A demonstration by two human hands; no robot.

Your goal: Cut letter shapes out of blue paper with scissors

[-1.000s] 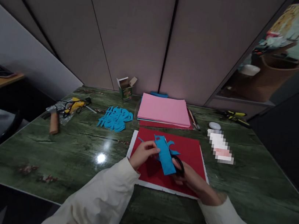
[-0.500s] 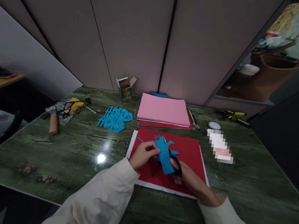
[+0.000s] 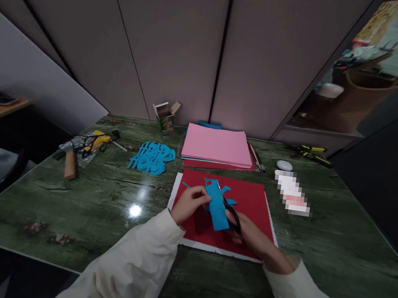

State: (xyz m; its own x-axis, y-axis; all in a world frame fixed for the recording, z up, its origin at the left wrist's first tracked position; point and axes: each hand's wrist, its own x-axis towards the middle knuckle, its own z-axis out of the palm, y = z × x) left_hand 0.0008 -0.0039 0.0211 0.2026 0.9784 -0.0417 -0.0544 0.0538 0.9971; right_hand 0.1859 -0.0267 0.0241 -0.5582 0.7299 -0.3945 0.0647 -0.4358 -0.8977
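My left hand (image 3: 189, 204) pinches the left edge of a strip of blue paper (image 3: 217, 212) between thumb and fingers. Black-handled scissors (image 3: 234, 219) are in my right hand (image 3: 246, 234), their blades lying along the strip's right edge and partly hidden by it. Under both hands lies a red sheet (image 3: 251, 196) with a white sheet (image 3: 175, 187) showing beneath its edges. Blue paper scraps (image 3: 230, 202) rest on the red sheet just beyond the strip.
Behind the red sheet sits a stack of pink paper (image 3: 218, 144). Blue cut-out letters (image 3: 153, 158) lie to its left, near a small open box (image 3: 166, 119). A hammer (image 3: 70, 164) is farther left. Pliers (image 3: 313, 154) and a white round object (image 3: 284, 166) are on the right.
The blue strip has turned slightly, its lower end shifting left. Both hands keep nearly the same place and grip, and the whole view has shifted a little.
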